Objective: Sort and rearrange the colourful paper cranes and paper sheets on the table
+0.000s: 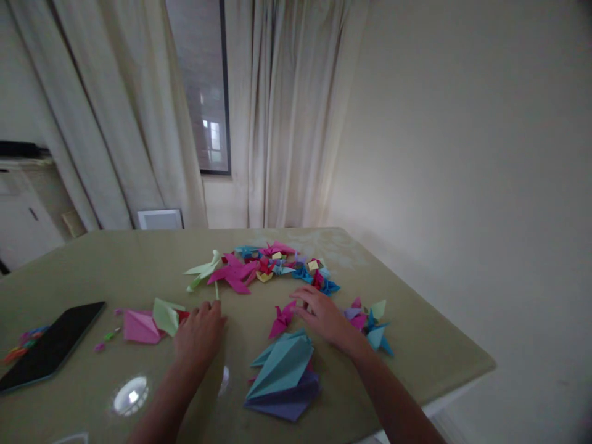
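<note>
- Pink crane [281, 320]: on the table [416, 336], just left of the right hand [319, 314].
- Right hand: fingers loosely bent at the crane's tip; cannot tell whether it grips.
- Left hand [200, 330]: fingers narrow, grip hidden, beside green paper [166, 316].
- Teal paper [283, 364]: near the crane.

The left hand [200, 328] partly hides a red paper [182, 315]. The picture's left edge crops the cabinet [25, 213].

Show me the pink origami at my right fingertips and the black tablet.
Pink origami [282, 320]: head view, middle of its body.
Black tablet [54, 345]: head view, middle of its top face.
</note>
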The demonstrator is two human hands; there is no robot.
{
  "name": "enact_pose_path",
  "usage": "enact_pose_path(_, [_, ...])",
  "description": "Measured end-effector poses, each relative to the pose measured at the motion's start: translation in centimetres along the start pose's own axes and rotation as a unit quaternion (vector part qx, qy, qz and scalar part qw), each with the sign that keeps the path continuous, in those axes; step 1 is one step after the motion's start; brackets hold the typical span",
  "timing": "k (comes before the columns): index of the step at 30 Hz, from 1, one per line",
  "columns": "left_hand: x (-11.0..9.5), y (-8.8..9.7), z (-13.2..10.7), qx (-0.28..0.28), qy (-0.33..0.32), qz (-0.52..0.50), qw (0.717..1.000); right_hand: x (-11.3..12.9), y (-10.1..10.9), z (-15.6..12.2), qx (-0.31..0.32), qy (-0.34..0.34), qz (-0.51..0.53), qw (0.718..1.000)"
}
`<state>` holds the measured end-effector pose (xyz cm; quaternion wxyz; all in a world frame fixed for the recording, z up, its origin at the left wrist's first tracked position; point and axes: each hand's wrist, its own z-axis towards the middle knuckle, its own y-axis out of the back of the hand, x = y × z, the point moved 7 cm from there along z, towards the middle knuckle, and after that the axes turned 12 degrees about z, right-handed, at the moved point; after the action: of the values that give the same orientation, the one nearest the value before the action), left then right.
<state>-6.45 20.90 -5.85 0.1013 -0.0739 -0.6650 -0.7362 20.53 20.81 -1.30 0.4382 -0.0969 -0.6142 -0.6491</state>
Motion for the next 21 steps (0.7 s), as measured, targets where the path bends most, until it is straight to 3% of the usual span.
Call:
enact_pose_path(3, [0.0, -0.3, 0.3, -0.012, -0.008, -0.009, 1.000, 0.0, -2.4, 2.9, 0.052, -0.043, -0.080, 0.995])
enact_pose_path(6, [1.0, 0.1, 0.2, -0.031, 0.022, 0.007, 0.999, -0.3, -4.1, 4.2, 0.087, -0.049, -0.111, 0.989])
enact_pose_path(10, [1.7, 0.0, -0.1, -0.001, 0.042, 0.016, 0.999, -1.0, -3.3, 4.0, 0.058, -0.060, -0.109, 0.990])
enact_pose_path(12, [1.3, -0.2, -0.1, 0.017, 0.029, 0.011, 0.999, -1.2, -1.3, 3.0, 0.008, -0.062, -0.089, 0.994])
enact_pose_path(15, [0.5, -0.5, 0.0, 0.031, 0.012, -0.008, 0.999, -1.0, 3.3, 0.1, -0.124, -0.030, -0.039, 0.991])
enact_pose_path(18, [-0.1, -0.3, -0.1, 0.013, -0.001, -0.012, 1.000, -1.0, 8.4, -4.4, -0.252, 0.007, -0.062, 0.966])
enact_pose_path(21, [-0.1, 0.0, -0.3, -0.027, 0.004, 0.006, 1.000, -2.3, 12.4, -8.4, -0.338, -0.010, -0.116, 0.934])
